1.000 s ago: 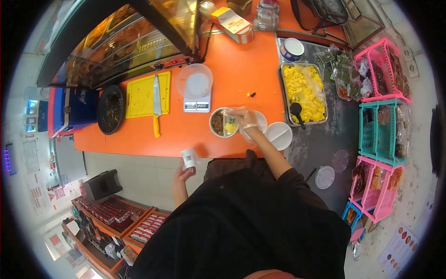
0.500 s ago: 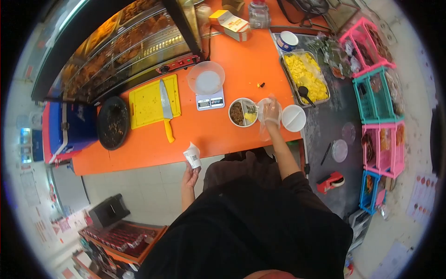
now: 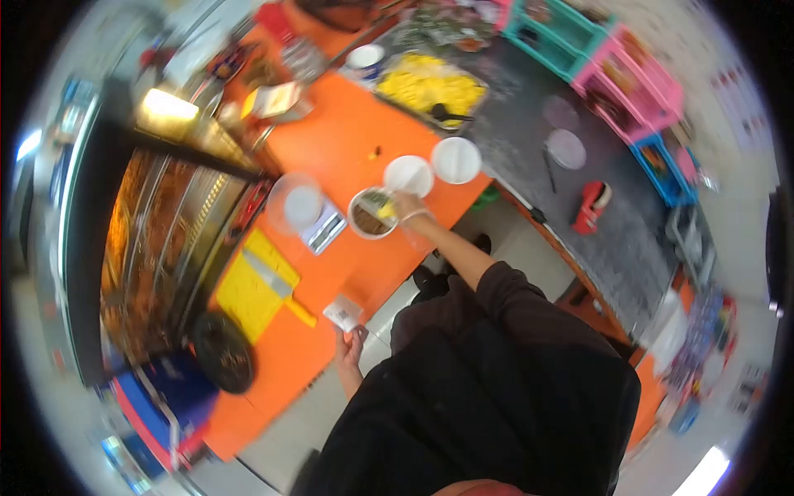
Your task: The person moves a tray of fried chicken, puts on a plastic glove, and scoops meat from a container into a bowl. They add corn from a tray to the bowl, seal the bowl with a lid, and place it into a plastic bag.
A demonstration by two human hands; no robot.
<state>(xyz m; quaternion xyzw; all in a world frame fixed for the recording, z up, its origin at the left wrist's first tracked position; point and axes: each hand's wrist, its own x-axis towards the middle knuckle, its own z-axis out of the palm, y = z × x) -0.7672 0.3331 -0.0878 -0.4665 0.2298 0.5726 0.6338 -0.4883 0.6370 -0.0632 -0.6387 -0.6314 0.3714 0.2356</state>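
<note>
My left hand [image 3: 351,349] is closed around a white paper packet with a printed square code [image 3: 341,312], held over the table's front edge. My right hand [image 3: 408,207], in a clear loose plastic glove, reaches over the right rim of a divided white bowl [image 3: 354,229]. Brown minced food [image 3: 368,221] fills one part of that bowl, with green and yellow food in the others. The right fingertips are by the yellow food; blur hides whether they pinch anything. Beside this hand stand a white bowl [image 3: 408,176] and another divided white bowl [image 3: 456,160].
A kitchen scale [image 3: 323,236] carries a clear plastic bowl [image 3: 285,217]. The knife [image 3: 269,274] lies on a yellow cutting board [image 3: 240,306]. A tray of yellow food pieces [image 3: 430,83] holds a black ladle [image 3: 441,112]. The heated display case [image 3: 165,223] stands left.
The view has turned and blurred. My right hand has moved from the white bowl beside it to the filled divided bowl. My left hand still holds the packet.
</note>
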